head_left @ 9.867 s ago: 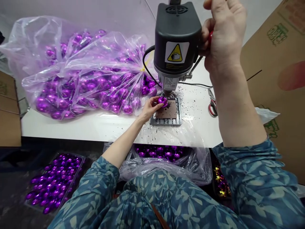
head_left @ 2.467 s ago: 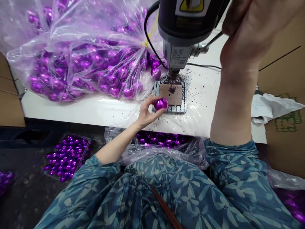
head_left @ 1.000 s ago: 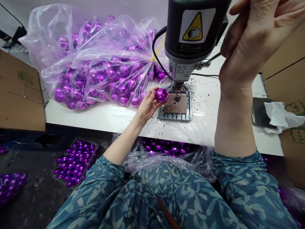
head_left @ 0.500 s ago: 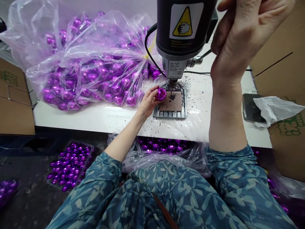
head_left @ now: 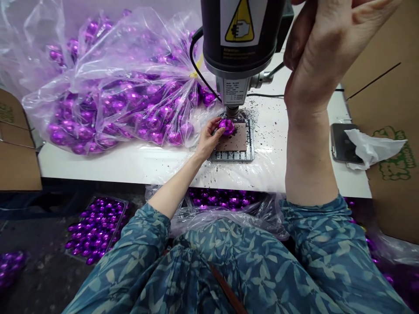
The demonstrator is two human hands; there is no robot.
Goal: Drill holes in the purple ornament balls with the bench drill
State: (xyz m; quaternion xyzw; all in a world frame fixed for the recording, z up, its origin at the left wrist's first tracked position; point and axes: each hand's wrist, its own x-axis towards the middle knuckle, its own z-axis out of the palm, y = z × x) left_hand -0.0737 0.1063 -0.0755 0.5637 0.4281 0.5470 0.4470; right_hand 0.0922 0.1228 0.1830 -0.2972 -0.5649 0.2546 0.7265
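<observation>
My left hand (head_left: pixel 207 138) is closed on a shiny purple faceted ball (head_left: pixel 226 127), gripped between thumb and fingers. The ball sits directly beneath the chuck of a dark drill press (head_left: pixel 240 59), over a brown board (head_left: pixel 238 143) on the slotted metal base (head_left: pixel 251 141). Whether the bit touches the ball, I cannot make out. High on the right, my right hand (head_left: pixel 330 48) is wrapped round the end of the press's feed lever (head_left: pixel 277 69); its fingers are partly cut off by the top edge. Dark shavings lie around the base.
A clear plastic bag (head_left: pixel 124 100) full of purple balls fills the table's left side. More balls lie in a tray (head_left: pixel 98 226) on the floor and in a bag (head_left: pixel 225 198) below the table edge. A phone (head_left: pixel 343 144), white tissue (head_left: pixel 373 146) and cardboard box (head_left: pixel 389 183) stand right.
My left hand has brought the ball slightly right and up relative to the base, from beside the board to under the chuck. My right hand stays on the lever. The whole view has shifted a little.
</observation>
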